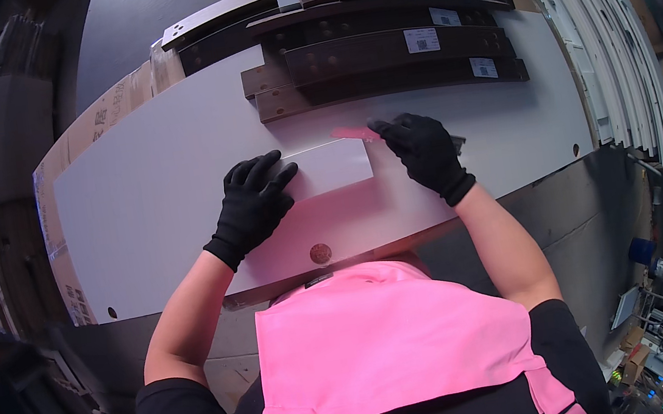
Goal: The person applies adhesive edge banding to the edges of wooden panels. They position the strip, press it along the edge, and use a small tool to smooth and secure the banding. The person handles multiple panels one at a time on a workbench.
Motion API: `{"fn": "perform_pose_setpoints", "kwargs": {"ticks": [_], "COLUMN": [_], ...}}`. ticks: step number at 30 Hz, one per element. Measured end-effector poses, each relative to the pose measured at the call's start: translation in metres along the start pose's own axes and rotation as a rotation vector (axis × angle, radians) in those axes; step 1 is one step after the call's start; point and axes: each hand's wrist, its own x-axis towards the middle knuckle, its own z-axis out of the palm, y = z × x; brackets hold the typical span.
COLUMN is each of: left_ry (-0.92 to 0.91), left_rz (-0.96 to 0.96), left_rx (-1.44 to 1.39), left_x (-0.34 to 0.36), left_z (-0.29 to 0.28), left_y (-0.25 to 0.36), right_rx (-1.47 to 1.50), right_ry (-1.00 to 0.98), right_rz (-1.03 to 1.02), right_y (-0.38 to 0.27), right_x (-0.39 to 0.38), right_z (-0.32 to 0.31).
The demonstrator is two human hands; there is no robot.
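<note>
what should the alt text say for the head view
A black-gloved left hand rests on a short white panel while the right hand holds a pink item near its far right corner. Beneath is a large white board; labelled dark brown boards lie toward its far side.

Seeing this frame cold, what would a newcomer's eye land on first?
Probably the bright pink apron, filling the lower middle. Next, the black-gloved hands above it: the left hand on the left end of a short white board, the right hand holding a pink item by its far right corner. Dark brown boards lie near the top.
</note>
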Motion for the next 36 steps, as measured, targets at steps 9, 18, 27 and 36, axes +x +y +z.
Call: {"fn": "perform_pose_setpoints", "kwargs": {"ticks": [9,18,27,36], "left_ry": [-0.009,-0.113,-0.192,-0.135], "left_rz": [-0.027,-0.130,-0.113,-0.114], "left_rx": [0.001,-0.119,-0.754,-0.164], "left_x": [-0.002,0.034,0.049,-0.001], "left_z": [0.002,-0.010,-0.004,-0.020], "left_y": [0.003,0.014,-0.022,0.026], "right_rx": [-0.080,-0.132,-0.111,0.310], "right_ry": [-0.113,-0.084,-0.039,-0.167], "right_rz": [-0.072,-0.007,-0.016,-0.077], "right_y": [0.002,-0.035,-0.088,-0.111], "right_x": [-0.003,-0.048,-0.030,-0.038], "right_z": [0.008,0.008,0.045,0.026]}}
